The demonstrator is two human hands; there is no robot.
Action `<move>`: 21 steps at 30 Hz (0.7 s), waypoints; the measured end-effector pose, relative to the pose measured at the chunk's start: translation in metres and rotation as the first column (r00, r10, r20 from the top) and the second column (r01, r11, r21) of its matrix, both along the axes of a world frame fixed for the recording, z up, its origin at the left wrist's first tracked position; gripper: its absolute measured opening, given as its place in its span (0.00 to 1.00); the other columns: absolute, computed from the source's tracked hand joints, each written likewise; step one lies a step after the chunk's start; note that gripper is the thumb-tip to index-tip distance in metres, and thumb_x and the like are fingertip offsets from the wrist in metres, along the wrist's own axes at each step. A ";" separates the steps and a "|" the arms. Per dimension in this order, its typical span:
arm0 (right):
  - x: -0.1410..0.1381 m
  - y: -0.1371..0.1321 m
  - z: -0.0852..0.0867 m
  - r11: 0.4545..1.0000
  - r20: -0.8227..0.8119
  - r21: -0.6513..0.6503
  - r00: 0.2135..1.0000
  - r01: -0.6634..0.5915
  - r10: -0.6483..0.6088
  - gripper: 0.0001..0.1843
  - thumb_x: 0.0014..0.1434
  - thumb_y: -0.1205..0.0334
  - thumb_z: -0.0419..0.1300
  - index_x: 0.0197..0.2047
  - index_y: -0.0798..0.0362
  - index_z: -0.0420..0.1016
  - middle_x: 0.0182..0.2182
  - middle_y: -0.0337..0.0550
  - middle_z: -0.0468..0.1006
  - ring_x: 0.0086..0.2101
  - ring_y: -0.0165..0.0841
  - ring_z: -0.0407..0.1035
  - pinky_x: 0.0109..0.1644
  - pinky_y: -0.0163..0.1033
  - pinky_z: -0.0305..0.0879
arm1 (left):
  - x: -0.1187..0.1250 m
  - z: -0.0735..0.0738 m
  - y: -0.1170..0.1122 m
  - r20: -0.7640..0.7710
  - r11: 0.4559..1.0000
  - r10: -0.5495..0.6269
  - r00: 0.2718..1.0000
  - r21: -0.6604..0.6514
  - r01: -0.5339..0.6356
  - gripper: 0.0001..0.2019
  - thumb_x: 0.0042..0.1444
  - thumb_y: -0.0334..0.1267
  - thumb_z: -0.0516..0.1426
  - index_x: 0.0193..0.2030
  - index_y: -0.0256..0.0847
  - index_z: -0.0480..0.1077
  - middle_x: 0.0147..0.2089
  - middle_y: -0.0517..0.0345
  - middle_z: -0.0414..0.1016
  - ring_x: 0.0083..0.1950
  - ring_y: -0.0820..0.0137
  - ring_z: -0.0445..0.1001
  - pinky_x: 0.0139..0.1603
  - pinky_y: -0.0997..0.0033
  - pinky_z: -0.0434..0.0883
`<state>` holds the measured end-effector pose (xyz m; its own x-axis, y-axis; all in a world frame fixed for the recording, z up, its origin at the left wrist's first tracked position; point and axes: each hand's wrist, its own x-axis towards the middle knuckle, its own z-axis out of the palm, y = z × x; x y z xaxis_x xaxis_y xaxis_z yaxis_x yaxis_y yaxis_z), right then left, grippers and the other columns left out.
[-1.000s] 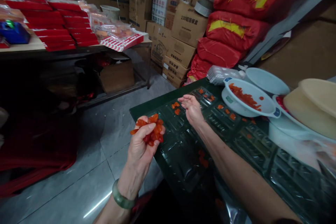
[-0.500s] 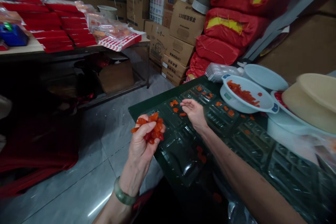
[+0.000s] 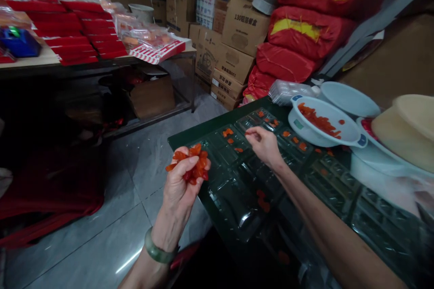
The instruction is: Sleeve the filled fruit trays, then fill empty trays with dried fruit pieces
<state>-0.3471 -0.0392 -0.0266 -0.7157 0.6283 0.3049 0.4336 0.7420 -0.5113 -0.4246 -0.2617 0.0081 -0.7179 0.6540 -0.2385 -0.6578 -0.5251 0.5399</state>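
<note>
Seen from the head camera, the left hand (image 3: 181, 180) is raised near the left edge of the counter (image 3: 185, 141). Its fingers are curled tight around a heap of orange-red pieces (image 3: 191, 167), and a green bangle (image 3: 156, 250) sits on that wrist. The right hand (image 3: 266, 144) reaches farther out over the clear compartment trays (image 3: 237, 198) spread across the counter. Its fingertips are drawn together just above a pocket; whether a piece sits between them is too small to tell. Several far pockets already hold a few pieces, while most of the nearer ones look bare.

The step in hand looks to me like portioning, with the left hand serving as the stock and the right doing the placing. A next move would call for taking a small pinch from the heap without spilling it, then setting it cleanly inside one pocket, not on the ridges between.

A white bowl (image 3: 305, 133) with more pieces stands to the right, touching the trays.

As for writing, the cardboard box (image 3: 244, 27) at the back reads "130", followed by Chinese characters. Print on the other boxes and on the red sacks (image 3: 305, 31) is not legible.
</note>
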 end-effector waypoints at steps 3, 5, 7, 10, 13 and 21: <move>0.011 0.001 0.000 0.998 0.114 0.025 0.992 -0.059 0.056 0.07 0.52 0.64 0.57 0.34 0.52 0.75 0.24 0.37 0.73 0.28 0.31 0.67 0.35 0.35 0.61 | 0.002 -0.002 0.002 0.001 1.000 -0.011 1.000 0.005 0.011 0.16 0.38 0.26 0.60 0.30 0.43 0.57 0.26 0.64 0.68 0.23 0.72 0.70 0.12 0.84 0.57; 0.011 -0.004 0.001 0.998 0.138 0.053 0.990 -0.046 0.039 0.09 0.52 0.64 0.58 0.37 0.52 0.76 0.25 0.38 0.73 0.30 0.33 0.67 0.36 0.37 0.60 | 0.003 -0.004 0.002 0.003 1.000 -0.022 1.000 0.008 0.022 0.16 0.39 0.26 0.60 0.30 0.43 0.58 0.25 0.64 0.67 0.23 0.72 0.70 0.13 0.84 0.57; 0.002 -0.011 0.006 0.995 0.151 0.101 0.988 -0.026 0.010 0.14 0.55 0.62 0.56 0.44 0.52 0.75 0.28 0.42 0.74 0.34 0.35 0.67 0.38 0.38 0.60 | 0.003 -0.006 0.002 -0.001 1.000 -0.029 1.000 0.013 0.029 0.15 0.40 0.26 0.60 0.30 0.43 0.58 0.25 0.64 0.67 0.23 0.72 0.70 0.13 0.83 0.58; -0.023 -0.023 0.016 0.983 0.249 0.176 0.968 -0.046 0.001 0.16 0.60 0.58 0.53 0.49 0.52 0.72 0.35 0.46 0.76 0.38 0.37 0.69 0.41 0.38 0.60 | 0.002 -0.007 0.002 -0.007 0.999 -0.031 0.999 0.016 0.031 0.15 0.40 0.27 0.60 0.30 0.43 0.58 0.25 0.64 0.67 0.22 0.73 0.70 0.13 0.84 0.57; -0.052 -0.029 0.020 0.980 0.385 0.197 0.921 -0.020 -0.059 0.17 0.59 0.54 0.53 0.47 0.52 0.72 0.36 0.50 0.77 0.38 0.41 0.71 0.40 0.41 0.61 | 0.000 -0.006 0.003 -0.003 1.000 -0.027 1.000 0.001 0.027 0.15 0.40 0.26 0.59 0.30 0.43 0.57 0.27 0.63 0.68 0.23 0.73 0.70 0.12 0.84 0.57; -0.073 -0.023 0.005 0.995 0.320 0.063 0.943 0.076 -0.092 0.08 0.52 0.67 0.55 0.35 0.53 0.74 0.32 0.49 0.77 0.35 0.42 0.72 0.37 0.41 0.63 | -0.007 -0.007 -0.005 -0.018 1.000 0.016 1.000 0.004 -0.016 0.14 0.39 0.26 0.59 0.30 0.43 0.58 0.28 0.63 0.68 0.23 0.73 0.70 0.12 0.84 0.57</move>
<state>-0.4200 -0.0618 -0.0218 -0.7261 0.6805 0.0985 0.6310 0.7164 -0.2977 -0.4321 -0.2662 0.0013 -0.7323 0.6435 -0.2228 -0.6396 -0.5375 0.5496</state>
